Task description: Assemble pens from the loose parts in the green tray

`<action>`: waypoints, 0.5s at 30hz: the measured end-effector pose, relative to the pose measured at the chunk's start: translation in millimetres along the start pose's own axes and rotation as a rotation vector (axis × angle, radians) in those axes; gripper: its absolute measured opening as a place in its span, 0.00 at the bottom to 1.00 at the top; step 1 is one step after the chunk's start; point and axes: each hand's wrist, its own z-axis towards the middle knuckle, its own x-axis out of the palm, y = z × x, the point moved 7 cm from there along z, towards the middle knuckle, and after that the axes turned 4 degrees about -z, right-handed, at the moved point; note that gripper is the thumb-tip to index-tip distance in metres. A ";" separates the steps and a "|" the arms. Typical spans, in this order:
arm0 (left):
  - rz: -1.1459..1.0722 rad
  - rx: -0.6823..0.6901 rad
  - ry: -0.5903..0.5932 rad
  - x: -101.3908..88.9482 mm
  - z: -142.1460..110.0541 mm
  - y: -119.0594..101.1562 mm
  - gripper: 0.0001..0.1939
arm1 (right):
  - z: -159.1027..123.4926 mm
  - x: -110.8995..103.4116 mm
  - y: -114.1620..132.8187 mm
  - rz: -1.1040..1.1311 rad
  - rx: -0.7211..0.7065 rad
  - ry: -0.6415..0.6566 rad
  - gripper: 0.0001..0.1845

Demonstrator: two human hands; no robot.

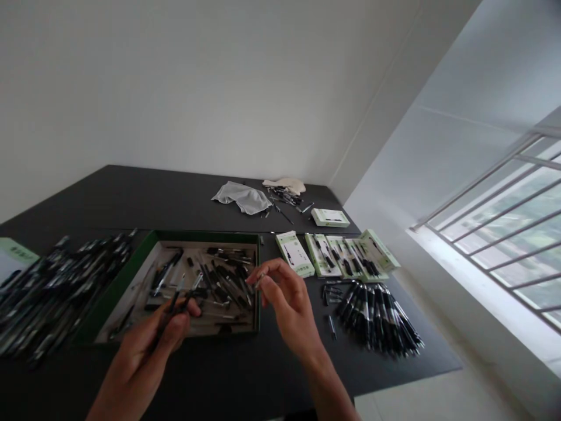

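Observation:
My left hand is closed around what look like two dark pens, their tips pointing away from me over the near part of the tray. To its right, my right hand hovers by the tray's right edge with thumb and forefinger pinched together. A small, pale, shiny bit shows at those fingertips, too small to name. Beneath and beyond both hands lies a shallow green-rimmed tray. Loose black-and-clear pen parts are scattered inside it.
A large heap of pens lies left of the tray. At right are a fanned pile of pens, an opened green-and-white carton with pens and a closed carton. Farther back are a grey cloth and another carton.

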 end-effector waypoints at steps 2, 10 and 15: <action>-0.041 -0.065 0.048 3.1 -11.1 10.2 0.32 | -27.2 2.4 3.0 0.019 -0.007 -0.046 0.09; -0.047 -0.095 0.100 5.2 -44.5 31.2 0.28 | -120.3 32.4 8.5 -0.134 -0.186 0.140 0.04; -0.019 -0.094 0.056 35.0 -55.6 -10.5 0.27 | -118.4 5.1 14.2 -0.143 -0.170 0.001 0.08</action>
